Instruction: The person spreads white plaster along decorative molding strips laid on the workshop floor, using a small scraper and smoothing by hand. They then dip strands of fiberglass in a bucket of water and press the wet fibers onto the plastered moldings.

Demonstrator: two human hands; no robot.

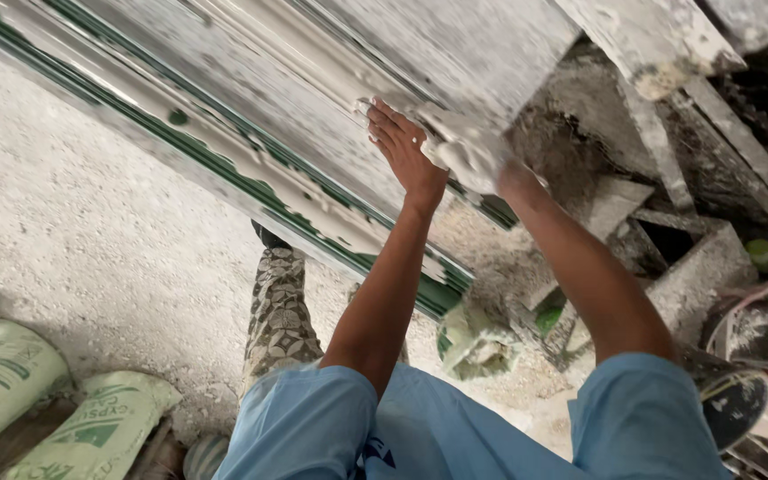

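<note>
A long green mould trough (224,169) coated in white plaster runs diagonally from the upper left toward the lower right. My left hand (402,147) lies flat, fingers together, against the trough's inner plaster face near its right end. My right hand (482,160) is close beside it, buried in a white plaster-soaked wad (468,151) pressed on the same surface; its fingers are hidden. Both forearms reach up from blue sleeves.
Pale sacks (11,391) lie on the gritty floor at the lower left. Plaster-crusted blocks and bars (668,249) are piled at the right, with a dirty bucket (757,329) at the right edge. A plaster lump (473,342) sits under the trough. My patterned trouser leg (282,311) stands below.
</note>
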